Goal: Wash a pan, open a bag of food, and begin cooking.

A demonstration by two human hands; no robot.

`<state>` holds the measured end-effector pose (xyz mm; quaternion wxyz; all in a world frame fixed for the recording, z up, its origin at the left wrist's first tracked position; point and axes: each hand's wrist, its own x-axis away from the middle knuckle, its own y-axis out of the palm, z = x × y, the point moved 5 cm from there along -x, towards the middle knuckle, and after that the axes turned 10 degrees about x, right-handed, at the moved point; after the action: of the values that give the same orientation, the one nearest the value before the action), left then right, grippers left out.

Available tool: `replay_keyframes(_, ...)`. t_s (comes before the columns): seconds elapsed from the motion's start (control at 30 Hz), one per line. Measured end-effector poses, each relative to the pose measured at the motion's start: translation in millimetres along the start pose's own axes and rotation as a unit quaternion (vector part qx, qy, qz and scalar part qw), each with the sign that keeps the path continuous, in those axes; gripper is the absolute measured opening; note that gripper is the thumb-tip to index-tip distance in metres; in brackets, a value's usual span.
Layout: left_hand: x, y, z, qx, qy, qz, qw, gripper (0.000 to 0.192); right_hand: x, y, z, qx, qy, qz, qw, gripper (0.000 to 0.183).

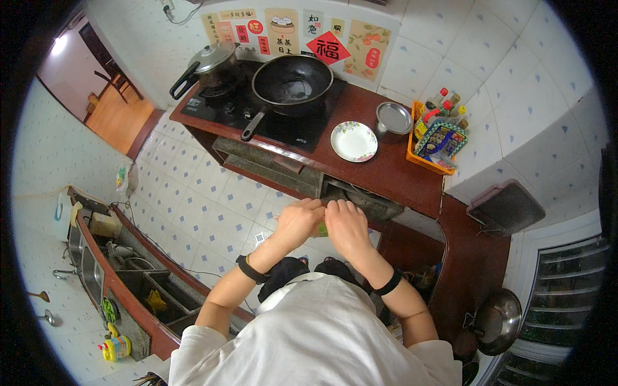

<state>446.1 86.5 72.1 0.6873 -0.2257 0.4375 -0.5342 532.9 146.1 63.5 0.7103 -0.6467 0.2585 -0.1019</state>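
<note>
My left hand (300, 223) and my right hand (346, 228) meet at the fingertips in front of my body, out from the counter's front edge, with backs turned up. Something green (322, 229) shows between and below them; whether I hold it is unclear, as the fingers hide what is under them. Beyond the hands, a black wok (292, 81) with its handle towards me sits on the black glass hob (309, 126). To its right, a white plate with a floral rim (354, 141) lies on the red-brown counter (386, 176), beside a round metal lidded container (394, 118).
A pressure cooker (212, 60) stands at the hob's left. An orange basket (429, 164) of bottles and packets is against the right wall. A dark chopping board (506, 206) leans farther right, above a metal pan (498, 322). The sink (89, 268) counter runs along the left.
</note>
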Motion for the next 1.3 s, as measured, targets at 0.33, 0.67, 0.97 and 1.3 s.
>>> replay_keyframes(0.33, 0, -14, 23, 0.039, 0.007, 0.039, 0.998, 0.013, 0, 15, 13, -0.568, 0.147, 0.017, 0.809, 0.038)
replay_keyframes(0.67, -1, -2, 17, -0.033, 0.065, 0.119, 0.99, 0.018, -8, 47, 18, -0.745, 0.289, -0.053, 0.598, 0.044)
replay_keyframes(0.97, -5, 20, 3, -0.055, -0.068, 0.072, 0.994, 0.017, -34, 38, 39, -0.407, 0.195, 0.097, 0.887, 0.045)
replay_keyframes(1.3, -13, 28, -18, 0.018, -0.194, 0.04, 0.98, 0.018, -58, 114, 31, -0.431, 0.267, 0.009, 0.862, 0.051)
